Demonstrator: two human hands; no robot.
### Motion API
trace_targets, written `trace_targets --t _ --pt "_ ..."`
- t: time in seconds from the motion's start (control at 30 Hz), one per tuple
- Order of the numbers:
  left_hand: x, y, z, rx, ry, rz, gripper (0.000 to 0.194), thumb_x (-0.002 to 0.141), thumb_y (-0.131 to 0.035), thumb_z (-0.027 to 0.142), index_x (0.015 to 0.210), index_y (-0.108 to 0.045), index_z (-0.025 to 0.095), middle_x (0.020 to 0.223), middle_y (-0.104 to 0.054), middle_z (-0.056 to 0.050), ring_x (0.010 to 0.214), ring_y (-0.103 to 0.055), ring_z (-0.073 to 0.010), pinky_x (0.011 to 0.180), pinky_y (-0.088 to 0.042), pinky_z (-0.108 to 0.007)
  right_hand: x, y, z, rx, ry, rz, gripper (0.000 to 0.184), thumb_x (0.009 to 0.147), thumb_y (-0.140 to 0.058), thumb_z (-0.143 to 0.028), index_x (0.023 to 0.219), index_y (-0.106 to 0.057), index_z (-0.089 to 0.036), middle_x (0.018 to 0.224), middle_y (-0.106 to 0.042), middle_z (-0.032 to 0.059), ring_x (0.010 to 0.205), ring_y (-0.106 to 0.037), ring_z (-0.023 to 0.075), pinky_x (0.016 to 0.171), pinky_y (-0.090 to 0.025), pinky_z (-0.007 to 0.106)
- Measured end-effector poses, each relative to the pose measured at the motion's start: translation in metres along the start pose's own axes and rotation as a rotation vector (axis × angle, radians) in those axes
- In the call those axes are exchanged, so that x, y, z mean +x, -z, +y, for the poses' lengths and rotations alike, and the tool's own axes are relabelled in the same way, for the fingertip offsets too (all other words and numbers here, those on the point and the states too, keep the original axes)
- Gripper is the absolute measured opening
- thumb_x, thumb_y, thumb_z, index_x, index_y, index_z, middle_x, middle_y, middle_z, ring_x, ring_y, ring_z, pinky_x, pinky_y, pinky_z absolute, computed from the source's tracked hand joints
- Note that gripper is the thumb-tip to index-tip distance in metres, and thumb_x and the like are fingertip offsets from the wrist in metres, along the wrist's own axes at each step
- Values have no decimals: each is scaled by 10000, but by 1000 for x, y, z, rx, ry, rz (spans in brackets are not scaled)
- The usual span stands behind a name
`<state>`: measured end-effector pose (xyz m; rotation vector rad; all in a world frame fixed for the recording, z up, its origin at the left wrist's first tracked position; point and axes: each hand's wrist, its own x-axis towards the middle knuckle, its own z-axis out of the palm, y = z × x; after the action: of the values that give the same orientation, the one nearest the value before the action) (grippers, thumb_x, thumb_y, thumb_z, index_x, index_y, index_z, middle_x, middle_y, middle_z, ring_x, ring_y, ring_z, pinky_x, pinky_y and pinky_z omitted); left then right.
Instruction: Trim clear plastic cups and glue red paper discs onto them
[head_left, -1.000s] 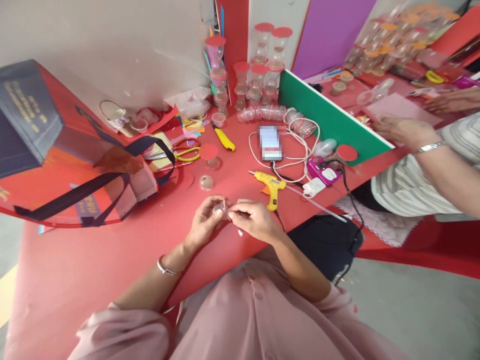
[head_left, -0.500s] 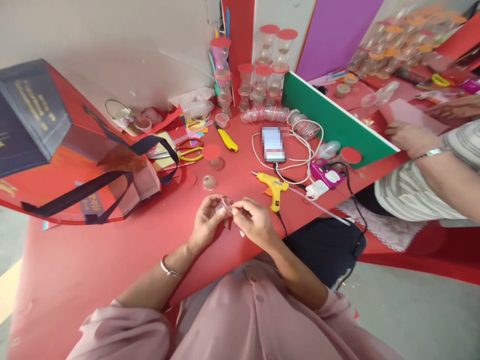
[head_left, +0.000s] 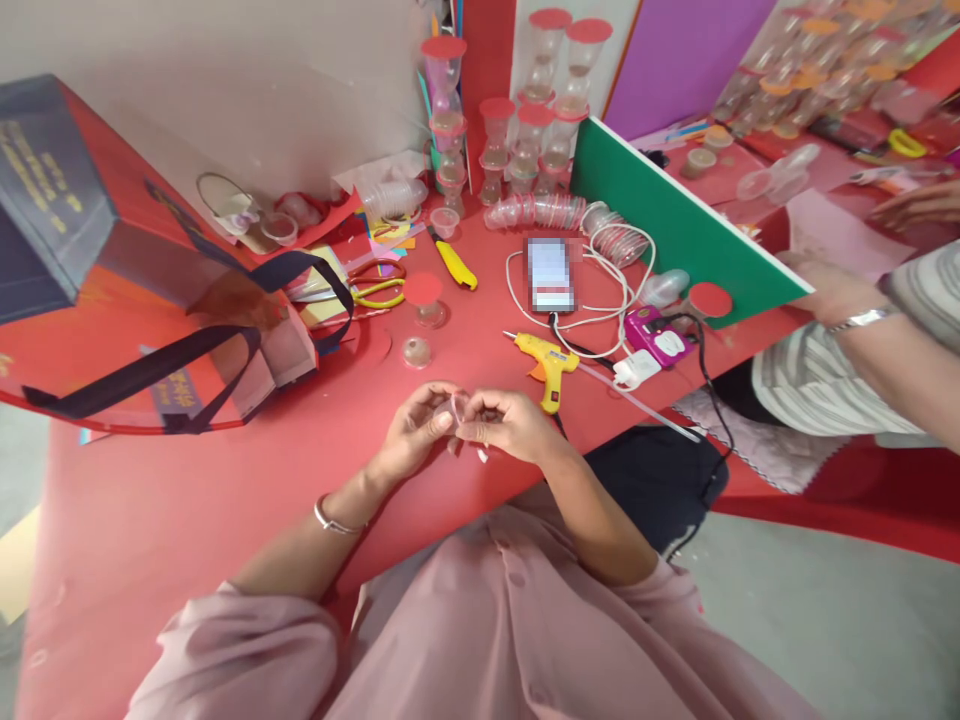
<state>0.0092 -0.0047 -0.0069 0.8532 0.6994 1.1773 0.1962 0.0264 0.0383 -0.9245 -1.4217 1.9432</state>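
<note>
Between my two hands is a small clear plastic cup (head_left: 448,408), low over the red table (head_left: 225,520). My left hand (head_left: 418,425) wraps round its body with the thumb on the near side. Fingers of my right hand (head_left: 501,425) pinch at its rim. Much of the cup is hidden by the fingers. Just beyond my hands stands a small clear cup of sand-coloured stuff (head_left: 417,352). Behind that is another clear cup with a red disc (head_left: 424,290) on top. A yellow glue gun (head_left: 549,365) lies to the right of my hands.
Red-and-blue bag (head_left: 187,350) at left. Scissors (head_left: 379,290) and a yellow cutter (head_left: 456,262) lie further back. Stacked cup hourglasses (head_left: 525,140) stand by the wall. Right: a phone (head_left: 550,272), cables, a purple power strip (head_left: 658,338), and a green divider (head_left: 675,230) with a co-worker's arm (head_left: 885,320) beyond.
My right hand's fingers have shifted around the cup's rim, and the cup has turned slightly in my hands. The camera view has tilted down a little.
</note>
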Motion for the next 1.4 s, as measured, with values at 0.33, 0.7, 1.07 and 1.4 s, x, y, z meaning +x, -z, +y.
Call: trace_targets --t 0.33,0.7,1.07,1.4 --pt "1 2 3 -26 0 -5 409 861 -825 348 1178 -659 150 867 -678 -34 586 -629 -102 491 -544 -207 3 -5 -1 -146 138 -10 343 893 -760 -455 753 -574 -202 828 -643 -15 661 -668 113 613 -526 237" --pt "7 6 9 -157 8 134 405 884 -798 402 1221 -662 222 1206 -740 -106 729 -704 -157 538 -585 -266 -4 -7 9 -249 271 133 280 966 -695 -444 806 -641 -221 908 -599 -11 540 -527 71 515 -443 242" --pt "5 9 -1 -76 -45 112 454 880 -809 343 1313 -697 265 1358 -701 -121 797 -673 -134 621 -549 -242 -9 -9 1 -501 260 271 204 974 -690 -433 930 -723 -237 882 -641 4 714 -607 124 698 -494 262" --pt "0 18 -5 140 -123 52 465 902 -785 325 1355 -699 268 1446 -648 -125 1216 -669 -265 1074 -543 -442 4 -14 2 -284 55 186 264 956 -658 -468 849 -652 -227 769 -612 -29 578 -544 112 553 -439 251"
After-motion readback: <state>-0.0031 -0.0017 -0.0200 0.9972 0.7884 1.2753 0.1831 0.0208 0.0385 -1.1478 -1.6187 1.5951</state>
